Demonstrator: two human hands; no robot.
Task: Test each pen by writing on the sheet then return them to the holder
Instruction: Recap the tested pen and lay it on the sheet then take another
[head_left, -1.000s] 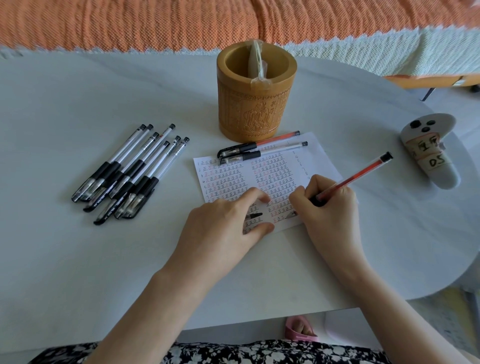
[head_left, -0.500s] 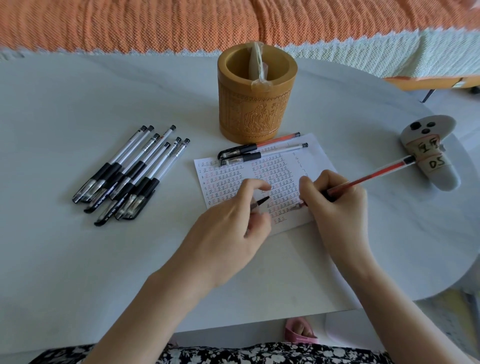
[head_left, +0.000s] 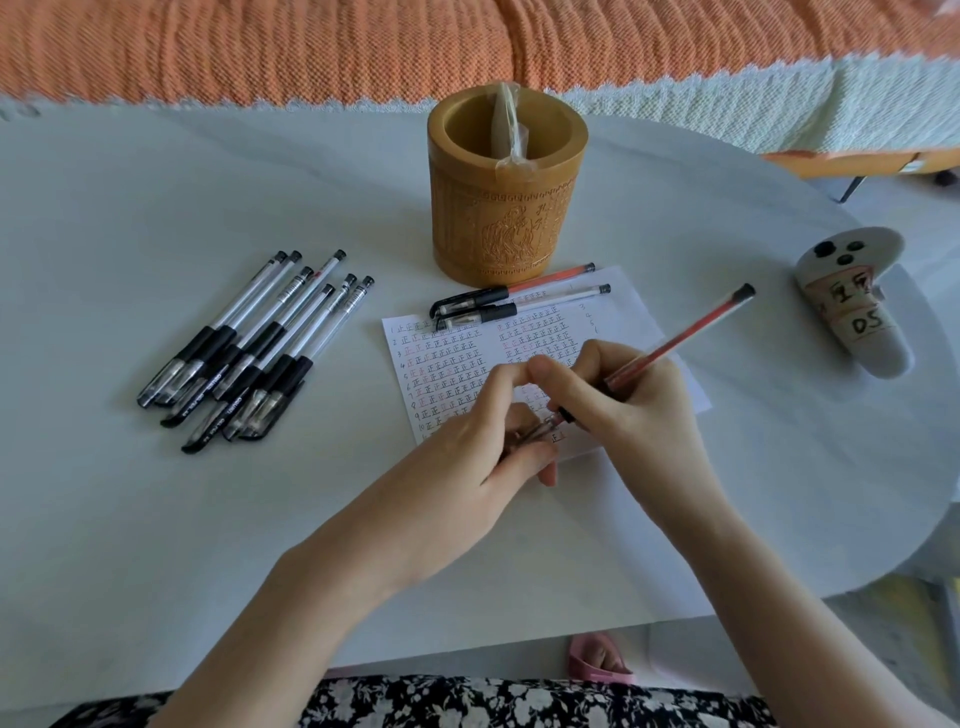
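View from above of a person seated at a pale counter (head_left: 156, 519), both hands meeting over the near part of a sheet (head_left: 447, 364) filled with rows of small red and black test marks. The right hand (head_left: 639, 415) grips a red pen (head_left: 680, 338) in curled fingers. The pen's long axis runs from its tip at near left, by the fingers, up to its end at far right. The left hand (head_left: 467, 467) pinches what looks like the pen's clear cap (head_left: 535, 432), mostly hidden by the fingers, just beside the tip. Whether the tip has entered the cap cannot be told. Capping seems to be the step in hand.

The carved wooden holder (head_left: 506, 218) stands upright beyond the sheet, straight ahead of the hands and slightly to the left, with only a plastic wrapper (head_left: 506, 130) inside it. The right hand, which has the pen, is a little nearer to it. Two capped pens (head_left: 519, 304) lie across the sheet's far edge, between the hands and the holder. A bundle of capped black pens (head_left: 249, 353) lies well apart on the left. A grey controller (head_left: 852, 312) rests at far right.
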